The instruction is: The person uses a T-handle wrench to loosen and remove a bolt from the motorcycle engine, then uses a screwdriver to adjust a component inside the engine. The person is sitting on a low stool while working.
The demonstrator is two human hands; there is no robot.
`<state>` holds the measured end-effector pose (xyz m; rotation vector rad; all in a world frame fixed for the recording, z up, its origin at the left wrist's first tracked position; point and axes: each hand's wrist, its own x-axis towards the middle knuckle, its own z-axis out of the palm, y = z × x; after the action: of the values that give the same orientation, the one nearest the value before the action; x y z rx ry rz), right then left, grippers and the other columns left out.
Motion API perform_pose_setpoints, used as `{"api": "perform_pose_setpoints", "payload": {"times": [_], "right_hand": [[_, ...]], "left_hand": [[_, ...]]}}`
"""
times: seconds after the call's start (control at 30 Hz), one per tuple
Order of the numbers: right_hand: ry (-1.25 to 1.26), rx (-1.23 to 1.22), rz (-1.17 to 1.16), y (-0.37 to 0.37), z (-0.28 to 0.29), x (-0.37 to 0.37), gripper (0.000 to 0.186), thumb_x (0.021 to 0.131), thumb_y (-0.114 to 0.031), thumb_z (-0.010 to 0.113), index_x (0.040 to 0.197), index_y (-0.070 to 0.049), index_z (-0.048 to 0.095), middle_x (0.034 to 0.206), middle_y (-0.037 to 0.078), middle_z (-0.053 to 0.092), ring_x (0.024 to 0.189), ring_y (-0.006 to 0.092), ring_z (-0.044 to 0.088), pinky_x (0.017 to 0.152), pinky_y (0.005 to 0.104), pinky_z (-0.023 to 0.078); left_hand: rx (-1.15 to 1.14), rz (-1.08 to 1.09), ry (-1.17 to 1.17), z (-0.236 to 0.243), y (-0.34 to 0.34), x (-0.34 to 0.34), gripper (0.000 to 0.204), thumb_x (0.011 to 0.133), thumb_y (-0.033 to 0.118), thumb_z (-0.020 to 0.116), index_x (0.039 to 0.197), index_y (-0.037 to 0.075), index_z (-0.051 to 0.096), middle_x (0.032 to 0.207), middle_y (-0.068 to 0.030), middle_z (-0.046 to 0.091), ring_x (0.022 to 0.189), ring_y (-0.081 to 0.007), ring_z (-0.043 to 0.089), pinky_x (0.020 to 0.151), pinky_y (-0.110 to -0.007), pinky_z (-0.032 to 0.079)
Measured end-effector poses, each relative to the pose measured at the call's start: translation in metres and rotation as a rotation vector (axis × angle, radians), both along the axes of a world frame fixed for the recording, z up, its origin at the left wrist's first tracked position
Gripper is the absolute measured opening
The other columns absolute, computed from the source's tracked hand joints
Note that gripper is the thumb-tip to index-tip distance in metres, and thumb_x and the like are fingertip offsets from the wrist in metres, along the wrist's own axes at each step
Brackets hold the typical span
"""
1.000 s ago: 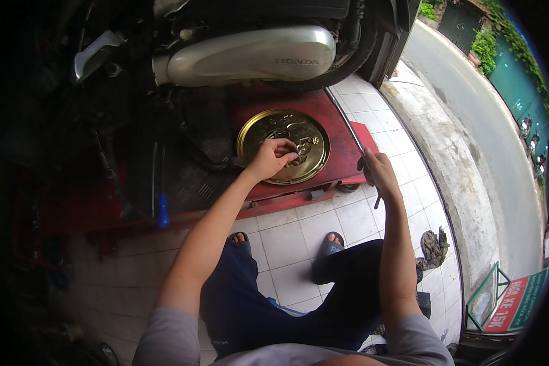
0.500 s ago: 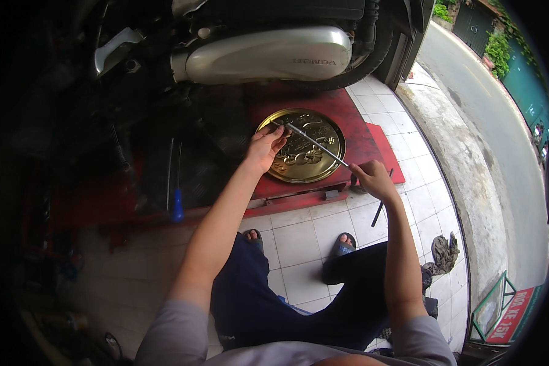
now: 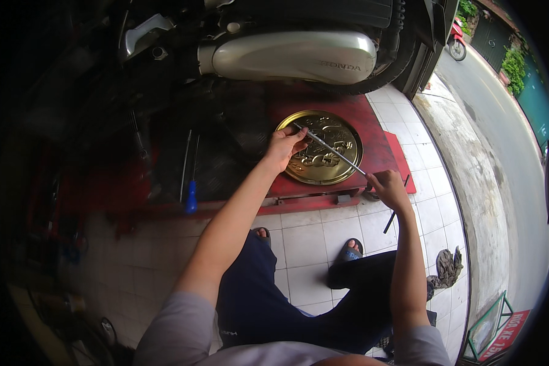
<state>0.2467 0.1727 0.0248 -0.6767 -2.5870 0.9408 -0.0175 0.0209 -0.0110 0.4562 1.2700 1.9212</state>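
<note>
A long T-handle socket wrench (image 3: 337,152) slants over a round gold embossed tray (image 3: 350,174). Closed around its grip end is my right hand (image 3: 389,188), with the dark crossbar sticking out on both sides of the fist. My left hand (image 3: 283,148) pinches the far end of the shaft with thumb and fingers, above the tray's left part. Whether a small part sits at that tip is too small to tell. The tray lies on a red lift platform (image 3: 372,143).
Beyond the tray stands a motorbike with a silver side cover (image 3: 287,56) and rear tyre (image 3: 402,73). A blue-handled screwdriver (image 3: 191,198) lies on the platform to the left. A crumpled dark rag (image 3: 448,268) is on white floor tiles at right, near a red sign (image 3: 511,332).
The whole scene has shifted slightly right in view. Both hands keep their hold on the wrench over the tray. A red motorbike has appeared on the road at the upper right.
</note>
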Motion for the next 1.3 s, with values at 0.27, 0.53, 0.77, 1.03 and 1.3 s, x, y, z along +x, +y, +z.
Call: {"api": "perform_pose_setpoints", "payload": {"times": [0.27, 0.53, 0.77, 1.03, 1.3], "right_hand": [[0.069, -0.029, 0.026, -0.012, -0.007, -0.004, 0.033, 0.092, -0.019, 0.057, 0.07, 0.005, 0.066, 0.057, 0.014, 0.063, 0.05, 0.021, 0.061, 0.052, 0.0335, 0.046], [0.186, 0.16, 0.075, -0.048, -0.004, -0.019, 0.032, 0.089, -0.014, 0.059, 0.063, 0.005, 0.06, 0.054, 0.015, 0.059, 0.047, 0.0278, 0.06, 0.05, 0.0363, 0.045], [0.068, -0.055, 0.178, -0.083, -0.012, -0.03, 0.031, 0.093, -0.018, 0.054, 0.073, 0.005, 0.059, 0.054, 0.015, 0.054, 0.047, 0.0227, 0.056, 0.05, 0.0359, 0.041], [0.16, -0.426, 0.287, -0.134, 0.059, -0.036, 0.039, 0.098, -0.026, 0.049, 0.08, 0.008, 0.06, 0.063, 0.01, 0.061, 0.053, 0.0158, 0.062, 0.049, 0.0247, 0.046], [-0.05, -0.273, 0.345, -0.176, 0.173, -0.09, 0.027, 0.096, -0.02, 0.049, 0.084, 0.004, 0.053, 0.056, 0.012, 0.06, 0.044, 0.0189, 0.061, 0.042, 0.0248, 0.045]], "left_hand": [[0.174, -0.101, -0.372, 0.005, -0.004, 0.0, 0.009, 0.087, 0.013, 0.067, 0.091, 0.005, 0.065, 0.089, -0.0054, 0.067, 0.079, -0.0174, 0.065, 0.07, -0.026, 0.056], [0.097, -0.092, -0.327, 0.015, -0.035, -0.021, 0.009, 0.085, 0.008, 0.068, 0.092, 0.003, 0.064, 0.089, -0.0064, 0.066, 0.08, -0.0173, 0.064, 0.07, -0.028, 0.057], [0.089, 0.14, -0.054, 0.051, -0.051, -0.002, 0.01, 0.082, 0.013, 0.073, 0.086, 0.007, 0.066, 0.085, -0.0029, 0.066, 0.078, -0.0131, 0.063, 0.063, -0.024, 0.052], [0.325, 0.492, 0.747, 0.146, -0.053, 0.026, 0.023, 0.075, 0.012, 0.075, 0.089, -0.004, 0.067, 0.077, -0.0132, 0.07, 0.068, -0.0192, 0.068, 0.067, -0.029, 0.052], [0.457, 0.286, 0.494, 0.151, -0.071, -0.012, 0.066, 0.08, 0.027, 0.073, 0.134, 0.001, 0.044, 0.083, -0.0102, 0.07, 0.071, -0.013, 0.067, 0.063, -0.027, 0.052]]}}
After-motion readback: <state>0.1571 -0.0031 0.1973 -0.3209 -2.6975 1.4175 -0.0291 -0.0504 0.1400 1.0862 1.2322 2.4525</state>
